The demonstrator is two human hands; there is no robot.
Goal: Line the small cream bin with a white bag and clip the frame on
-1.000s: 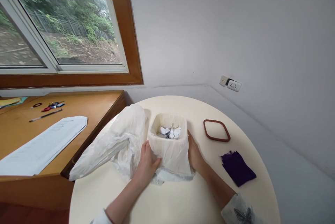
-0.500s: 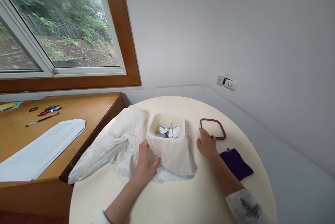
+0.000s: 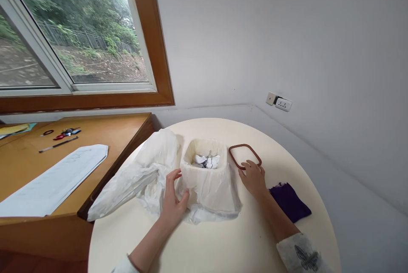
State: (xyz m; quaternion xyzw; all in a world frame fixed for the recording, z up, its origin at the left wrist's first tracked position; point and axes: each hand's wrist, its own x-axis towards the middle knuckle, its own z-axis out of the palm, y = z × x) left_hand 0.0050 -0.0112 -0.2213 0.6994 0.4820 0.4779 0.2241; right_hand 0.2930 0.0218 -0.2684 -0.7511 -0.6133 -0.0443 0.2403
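Observation:
A small bin (image 3: pixel 205 188) lined with a white plastic bag stands mid-table, with crumpled paper (image 3: pixel 207 161) inside. My left hand (image 3: pixel 174 198) is at its near left side, fingers curved and thumb spread apart, fingertips close to the liner; whether they touch it is hard to tell. To the right of the bin is a brown rounded-square ring (image 3: pixel 234 159), like a bin rim. The fingers of my right hand (image 3: pixel 253 177) are on the ring's near edge, gripping it. The liner's loose white plastic (image 3: pixel 140 179) spreads over the table to the left.
A dark purple cloth (image 3: pixel 290 202) lies at the right of the round table (image 3: pixel 229 247). On the wooden desk (image 3: pixel 117 126) to the left are paper sheets (image 3: pixel 60 183), a pen (image 3: pixel 59 144) and keys (image 3: pixel 67 133). Walls stand behind and to the right.
The brown ring has shifted left towards the bin and turned, along with my right hand's fingers. My left hand has moved slightly left, its thumb farther from the liner's front.

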